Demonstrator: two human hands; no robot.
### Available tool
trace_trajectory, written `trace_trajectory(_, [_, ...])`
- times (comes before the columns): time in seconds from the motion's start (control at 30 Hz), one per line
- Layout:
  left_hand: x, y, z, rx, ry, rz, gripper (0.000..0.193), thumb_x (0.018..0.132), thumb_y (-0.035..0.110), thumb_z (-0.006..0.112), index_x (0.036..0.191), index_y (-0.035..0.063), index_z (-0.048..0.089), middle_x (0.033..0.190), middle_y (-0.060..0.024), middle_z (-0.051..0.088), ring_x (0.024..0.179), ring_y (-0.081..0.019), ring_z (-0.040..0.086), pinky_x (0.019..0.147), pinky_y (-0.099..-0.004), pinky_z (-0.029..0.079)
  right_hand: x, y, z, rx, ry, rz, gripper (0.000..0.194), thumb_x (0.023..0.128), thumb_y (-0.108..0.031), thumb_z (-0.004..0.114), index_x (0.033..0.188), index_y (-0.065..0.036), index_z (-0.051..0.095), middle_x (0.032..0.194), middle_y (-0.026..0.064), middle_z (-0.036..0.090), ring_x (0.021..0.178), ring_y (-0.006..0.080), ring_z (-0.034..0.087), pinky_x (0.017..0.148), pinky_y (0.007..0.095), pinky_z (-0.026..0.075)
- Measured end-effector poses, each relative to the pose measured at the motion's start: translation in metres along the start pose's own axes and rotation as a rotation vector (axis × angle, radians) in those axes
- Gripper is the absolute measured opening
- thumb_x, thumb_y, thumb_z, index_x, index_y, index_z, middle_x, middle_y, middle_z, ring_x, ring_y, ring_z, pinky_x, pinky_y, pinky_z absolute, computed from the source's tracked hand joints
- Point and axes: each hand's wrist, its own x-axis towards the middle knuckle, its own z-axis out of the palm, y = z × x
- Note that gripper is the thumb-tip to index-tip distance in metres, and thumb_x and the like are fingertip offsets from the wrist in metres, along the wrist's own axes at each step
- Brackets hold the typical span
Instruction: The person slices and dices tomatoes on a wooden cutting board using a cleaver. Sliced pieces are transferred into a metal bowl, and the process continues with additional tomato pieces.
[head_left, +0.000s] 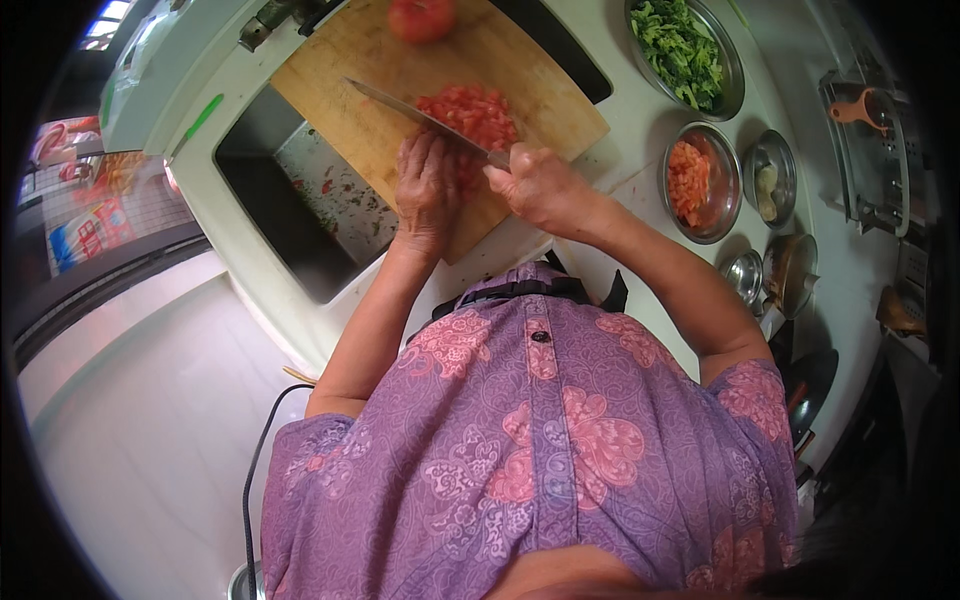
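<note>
A wooden cutting board (337, 52) lies across the sink. My right hand (540, 187) grips the handle of a kitchen knife (405, 109), whose blade points to the upper left over the board. Beyond the blade is a heap of diced tomato (476, 112); more red pieces lie on the near side, between my hands. My left hand (427, 172) rests beside the blade, fingers bent over the board; whether it presses on tomato pieces under the fingers cannot be told. A whole tomato (421, 16) sits at the board's far edge.
The sink basin (330, 202) holds scraps. A green-handled knife (202, 116) lies on the left rim. At right stand metal bowls with chopped green vegetable (679, 52), orange-red diced pieces (688, 184) and pale pieces (766, 191). A faucet (259, 30) is at the top left.
</note>
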Motion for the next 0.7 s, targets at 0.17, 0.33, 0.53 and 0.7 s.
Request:
trace_trajectory(0.17, [-0.012, 0.013, -0.013, -0.092, 0.077, -0.074, 0.029, 0.08, 0.002, 0.067, 0.108, -0.0023, 0.062, 0.113, -0.0199, 0.057, 0.108, -0.0408, 0.054, 0.095, -0.0478, 0.044, -0.021, -0.007, -0.028, 0.033, -0.131, -0.031, 0.04, 0.093, -0.032, 0.053, 0.094, 0.007, 0.062, 0.094, 0.0323, 0.062, 0.086, 0.0476, 0.063, 0.079, 0.0491, 0.051])
trace_trajectory(0.33, [-0.007, 0.01, -0.012, -0.057, 0.054, 0.024, 0.025, 0.077, 0.002, 0.069, 0.102, 0.0, 0.064, 0.106, -0.0183, 0.06, 0.101, -0.0375, 0.056, 0.091, -0.0454, 0.044, -0.021, -0.004, -0.013, 0.026, -0.129, 0.114, 0.04, 0.094, -0.032, 0.052, 0.093, 0.008, 0.061, 0.095, 0.0321, 0.062, 0.086, 0.047, 0.063, 0.078, 0.0488, 0.052])
trace_trajectory(0.53, [-0.005, 0.012, -0.01, -0.123, 0.104, 0.034, 0.025, 0.074, -0.001, 0.069, 0.099, 0.0006, 0.064, 0.104, -0.0171, 0.059, 0.099, -0.0389, 0.057, 0.092, -0.0474, 0.044, 0.0, -0.004, -0.003, -0.14, -0.172, -0.09, 0.042, 0.096, -0.032, 0.047, 0.094, 0.008, 0.061, 0.096, 0.0299, 0.063, 0.093, 0.0446, 0.063, 0.08, 0.0494, 0.051])
trace_trajectory(0.7, [-0.006, 0.016, -0.013, -0.119, 0.222, -0.01, 0.017, 0.078, -0.002, 0.069, 0.094, 0.0003, 0.065, 0.101, -0.0181, 0.063, 0.092, -0.036, 0.06, 0.082, -0.0419, 0.049, -0.013, -0.011, -0.023, -0.081, -0.167, -0.082, 0.042, 0.096, -0.034, 0.047, 0.096, 0.005, 0.062, 0.098, 0.0295, 0.063, 0.092, 0.047, 0.062, 0.08, 0.0505, 0.051])
